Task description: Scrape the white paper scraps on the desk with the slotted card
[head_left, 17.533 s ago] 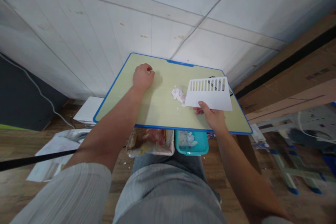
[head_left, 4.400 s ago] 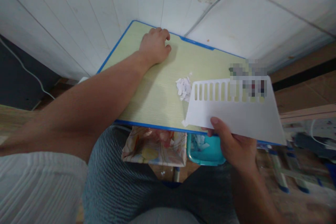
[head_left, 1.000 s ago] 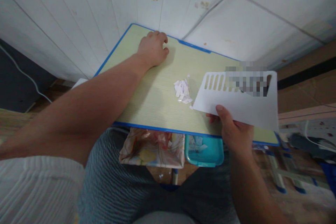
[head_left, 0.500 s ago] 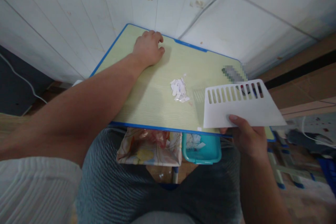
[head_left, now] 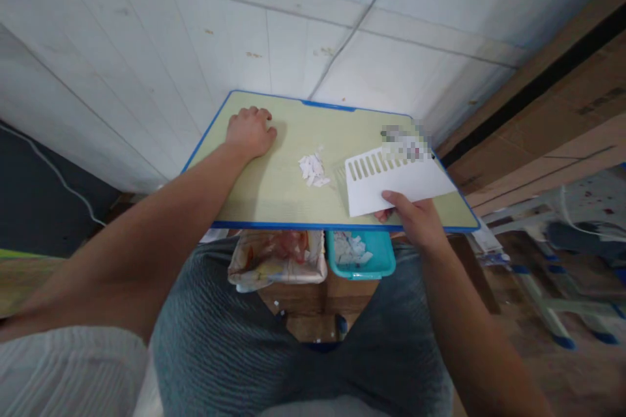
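Observation:
My right hand (head_left: 413,218) grips a white flat card with a row of slots (head_left: 391,186), thumb on top and fingers beneath. It holds the card above the right part of the pale yellow-green tabletop (head_left: 274,199), which has a blue rim. On the far left of that top rests my left hand (head_left: 252,132), fingers bent and thumb apart, with nothing visible in it. A small heap of white paper scraps (head_left: 313,169) lies between the hands, just left of the card.
Below the front edge, a turquoise container (head_left: 362,273) holds paper scraps. Beside it is a patterned bin (head_left: 317,270) with reddish plastic inside. A pixelated patch (head_left: 405,143) covers something at the back right. The white wall (head_left: 220,32) stands behind, cardboard boxes (head_left: 548,111) at right.
The view has tilted up, showing more wall. The card in my right hand has moved inward over the tabletop, closer to the paper scraps, and its angle has turned. My left hand stays put.

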Motion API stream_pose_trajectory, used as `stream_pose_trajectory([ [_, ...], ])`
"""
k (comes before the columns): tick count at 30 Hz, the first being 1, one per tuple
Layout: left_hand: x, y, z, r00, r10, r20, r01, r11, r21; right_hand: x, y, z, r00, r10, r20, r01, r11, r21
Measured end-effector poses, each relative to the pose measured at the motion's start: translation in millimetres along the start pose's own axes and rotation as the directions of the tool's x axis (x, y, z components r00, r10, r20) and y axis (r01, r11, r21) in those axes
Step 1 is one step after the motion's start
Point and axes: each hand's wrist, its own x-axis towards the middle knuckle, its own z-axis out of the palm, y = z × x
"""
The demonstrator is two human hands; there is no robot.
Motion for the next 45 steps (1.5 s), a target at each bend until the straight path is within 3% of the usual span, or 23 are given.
stream_pose_trajectory([
  [7,-65,-9,-20,0.987,-0.15,0.064,0.145,0.987,0.067,46,10,48,0.984,0.107,-0.144,-0.086,0.986,0.146],
  [13,-96,-3,-20,0.993,-0.119,0.025,0.117,0.991,0.072,51,7,61,0.983,0.11,-0.147,-0.085,0.983,0.165],
  [20,-95,-3,-20,0.993,-0.12,-0.002,0.12,0.991,0.064,44,9,63,0.989,0.058,-0.137,-0.042,0.992,0.115],
  [28,-96,1,-21,0.992,-0.129,-0.009,0.129,0.991,0.033,17,-1,78,0.998,0.029,0.049,-0.034,0.993,0.109],
  [34,-97,3,-24,0.991,-0.132,0.003,0.132,0.99,0.042,16,-4,75,0.999,0.01,0.05,-0.018,0.985,0.171],
  [39,-95,3,-23,0.991,-0.137,-0.003,0.137,0.99,0.044,14,-1,70,0.989,-0.027,0.143,0.004,0.988,0.154],
  [45,-94,1,-22,0.992,-0.127,-0.01,0.127,0.991,0.051,17,4,71,0.997,-0.057,0.059,0.043,0.976,0.213],
])
